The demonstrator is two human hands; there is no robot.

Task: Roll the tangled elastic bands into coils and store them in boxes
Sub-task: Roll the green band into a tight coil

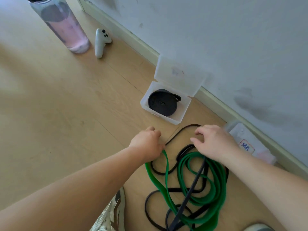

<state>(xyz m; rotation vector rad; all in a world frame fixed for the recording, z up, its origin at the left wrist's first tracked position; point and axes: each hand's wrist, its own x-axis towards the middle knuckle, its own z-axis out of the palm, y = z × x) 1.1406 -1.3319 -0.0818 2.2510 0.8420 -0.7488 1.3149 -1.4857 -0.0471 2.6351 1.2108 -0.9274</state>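
A tangle of bands lies on the wooden floor in front of me: a wide green band (198, 184) mixed with thin black bands (173, 190). My left hand (146, 144) is closed at the pile's far-left edge, pinching a loop of the green band and an end of a black band. My right hand (215, 140) hovers over the pile's far side with fingers spread, fingertips near a black loop (185, 129). Beyond them stands an open clear box (183, 114) with a coiled black band (162, 102) inside.
A second clear box (246, 142) with a handwritten label lies shut by the skirting board at right. A pink-tinted water bottle (66, 29) and a white controller (100, 41) stand at the far left. The wall runs diagonally behind. My knee (110, 212) is at the bottom.
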